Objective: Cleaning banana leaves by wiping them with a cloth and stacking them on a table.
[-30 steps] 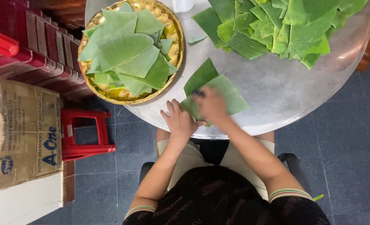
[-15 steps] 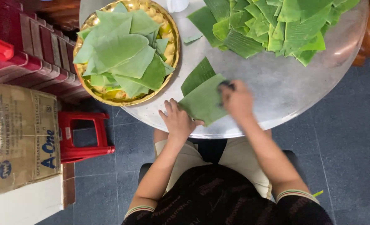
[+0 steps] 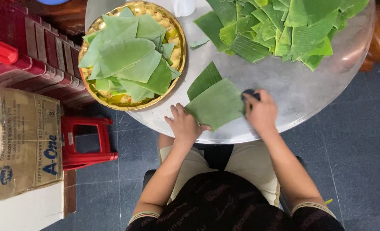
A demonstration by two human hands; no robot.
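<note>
A squarish green leaf piece [image 3: 215,104] lies flat near the front edge of the round metal table [image 3: 292,90]. My left hand [image 3: 184,125] presses down on its near left corner, fingers spread. At the leaf's right edge my right hand [image 3: 260,112] is closed around a small dark object [image 3: 250,93], perhaps a cloth; most of it is hidden under the fingers. A darker leaf strip [image 3: 203,79] lies just beyond the flat piece.
A gold round tray [image 3: 173,25] at the table's left holds several cut leaf pieces. A large heap of green leaves [image 3: 279,30] covers the far right of the table. A red plastic stool [image 3: 85,143], a cardboard box [image 3: 21,141] and red crates [image 3: 32,47] stand on the left.
My right hand with the dark object has slid from the leaf's middle to its right edge. My left hand has stayed on the leaf's near corner.
</note>
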